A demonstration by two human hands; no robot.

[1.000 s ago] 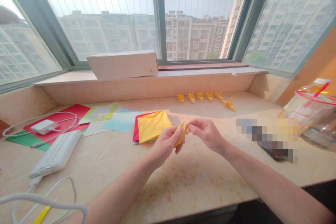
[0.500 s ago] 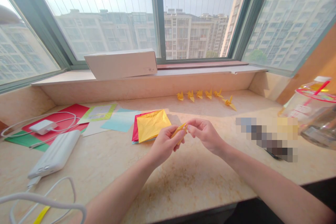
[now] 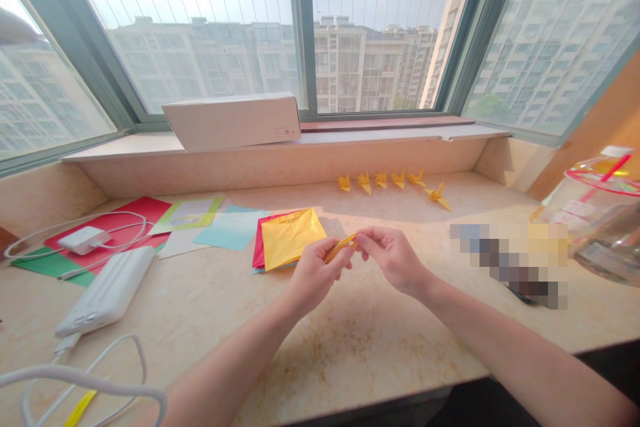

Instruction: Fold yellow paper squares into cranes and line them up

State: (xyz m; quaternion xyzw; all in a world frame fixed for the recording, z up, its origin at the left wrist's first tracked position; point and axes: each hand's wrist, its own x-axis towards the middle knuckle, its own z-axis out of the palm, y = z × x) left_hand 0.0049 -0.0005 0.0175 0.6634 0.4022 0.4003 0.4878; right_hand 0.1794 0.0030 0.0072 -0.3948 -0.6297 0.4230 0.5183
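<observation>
Between my hands, above the counter, is a small piece of folded yellow paper [image 3: 342, 245]. My left hand [image 3: 319, 270] grips its body between thumb and fingers. The thumb and forefinger of my right hand [image 3: 389, 256] pinch its right end. Fingers cover much of the paper, so its full shape is hidden. Just behind my left hand lies a stack of foil sheets, the yellow sheet [image 3: 290, 237] on top of a red sheet [image 3: 259, 243]. Farther back stand several folded yellow paper cranes [image 3: 381, 179] in a row, with one crane [image 3: 438, 197] a little nearer.
Loose coloured sheets [image 3: 233, 227], a white charger [image 3: 84, 239] and a power bank [image 3: 107, 290] with cables lie at left. A white box [image 3: 233, 123] rests on the sill. At right are a blurred-out object [image 3: 505, 263] and a plastic cup [image 3: 575, 203] with a red straw.
My right fingers have closed a little tighter on the end of the folded yellow paper. Both hands stay in nearly the same place; the view has shifted very slightly.
</observation>
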